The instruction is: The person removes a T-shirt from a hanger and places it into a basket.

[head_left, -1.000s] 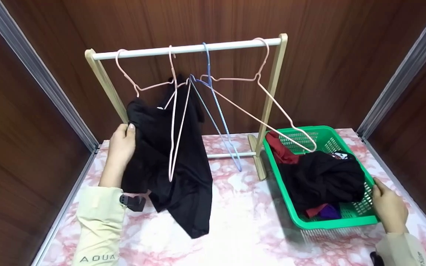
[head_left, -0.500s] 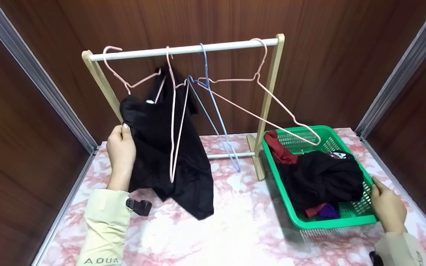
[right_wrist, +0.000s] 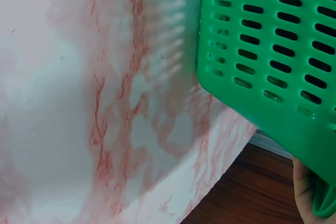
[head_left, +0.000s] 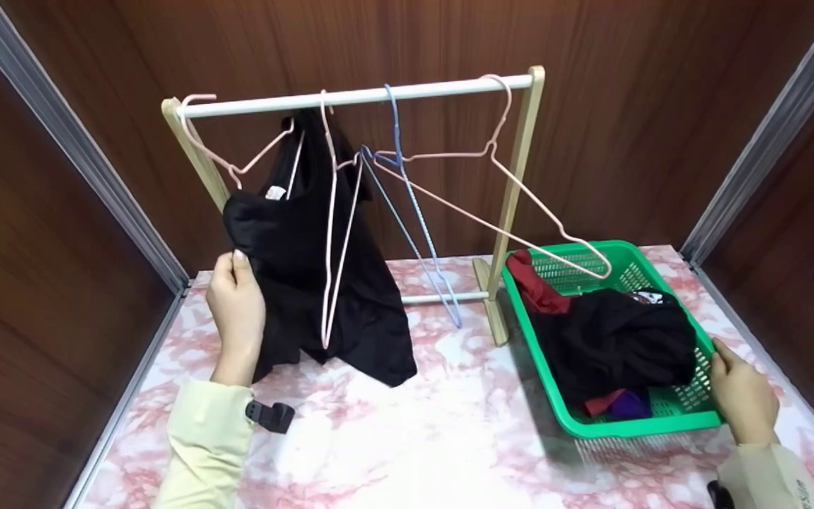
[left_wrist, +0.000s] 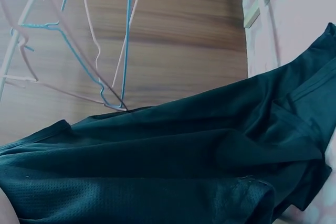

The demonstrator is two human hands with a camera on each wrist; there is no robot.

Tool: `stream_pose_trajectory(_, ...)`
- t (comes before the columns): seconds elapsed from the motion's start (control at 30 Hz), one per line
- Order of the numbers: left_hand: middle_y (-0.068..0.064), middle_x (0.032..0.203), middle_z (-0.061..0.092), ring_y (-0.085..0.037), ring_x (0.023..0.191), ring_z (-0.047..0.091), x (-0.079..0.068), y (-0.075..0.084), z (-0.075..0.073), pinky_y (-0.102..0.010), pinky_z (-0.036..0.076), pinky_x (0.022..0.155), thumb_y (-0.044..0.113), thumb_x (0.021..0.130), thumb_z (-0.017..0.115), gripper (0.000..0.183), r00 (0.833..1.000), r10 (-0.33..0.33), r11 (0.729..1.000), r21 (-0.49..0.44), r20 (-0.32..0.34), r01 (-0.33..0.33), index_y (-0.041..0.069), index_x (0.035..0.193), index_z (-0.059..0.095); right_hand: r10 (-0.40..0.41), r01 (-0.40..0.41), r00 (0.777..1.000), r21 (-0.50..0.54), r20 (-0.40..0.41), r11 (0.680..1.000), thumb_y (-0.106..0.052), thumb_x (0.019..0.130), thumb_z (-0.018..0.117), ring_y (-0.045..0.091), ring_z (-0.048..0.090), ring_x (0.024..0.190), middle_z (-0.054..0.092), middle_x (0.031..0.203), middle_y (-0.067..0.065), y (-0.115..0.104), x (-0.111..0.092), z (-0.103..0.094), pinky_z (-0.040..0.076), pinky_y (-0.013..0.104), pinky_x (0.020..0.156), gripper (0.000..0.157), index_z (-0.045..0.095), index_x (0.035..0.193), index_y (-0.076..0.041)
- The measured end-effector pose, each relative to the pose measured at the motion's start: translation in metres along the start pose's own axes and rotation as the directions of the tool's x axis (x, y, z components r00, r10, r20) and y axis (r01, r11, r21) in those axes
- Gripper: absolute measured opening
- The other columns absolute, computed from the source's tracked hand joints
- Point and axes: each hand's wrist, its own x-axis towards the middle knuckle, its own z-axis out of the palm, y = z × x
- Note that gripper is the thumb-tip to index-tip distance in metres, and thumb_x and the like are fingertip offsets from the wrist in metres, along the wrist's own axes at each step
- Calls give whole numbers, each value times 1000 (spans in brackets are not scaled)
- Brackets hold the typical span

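Observation:
A black shirt [head_left: 287, 261] hangs on a pink hanger [head_left: 234, 168] at the left end of the white rail [head_left: 266, 104]. My left hand [head_left: 236, 311] pinches the shirt's left edge, thumb uppermost. A white label [head_left: 275, 192] shows at the neckline. Dark folds of the shirt [left_wrist: 173, 156] fill the lower part of the left wrist view, where only a sliver of the hand [left_wrist: 6, 211] appears. At the right, my right hand [head_left: 742, 396] grips the rim of a green basket [head_left: 640, 428]. Fingers [right_wrist: 302, 190] curl at that rim in the right wrist view.
Bare pink hangers [head_left: 329, 247] [head_left: 506, 152] and a blue hanger [head_left: 407, 191] share the rail. The basket holds a black garment [head_left: 619, 346], red cloth [head_left: 541, 286] and purple cloth [head_left: 629, 405]. Brown panels [head_left: 449, 35] enclose the pink-and-white marbled table [head_left: 442, 424].
The hanger with the black shirt has slid left along the rail, and the shirt's lower corner has risen. My left hand has shifted slightly down. The right hand and basket stay put.

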Motion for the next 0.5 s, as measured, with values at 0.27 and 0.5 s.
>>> stream_pose_trajectory(0.27, -8, 71, 41, -23, 73, 40, -22, -19, -5, -27, 31, 66, 18, 101, 44, 28, 999, -5, 1000, -24, -47, 4, -6, 88, 53, -8, 8, 1000, -3, 2, 1000, -29, 103, 23, 21, 37, 52, 46, 64, 14, 0, -1, 0, 29, 32, 46, 51, 34, 145, -2)
stream_pose_trajectory(0.5, 1, 64, 34, -15, 66, 37, -45, -40, -6, -24, 29, 61, 16, 101, 44, 27, 999, -4, 999, -36, -48, 2, -5, 87, 53, -24, 24, 1000, -6, 2, 1000, -28, 104, 26, 29, 48, 62, 57, 99, 36, 1, 0, -1, 31, 32, 49, 50, 34, 145, -1)
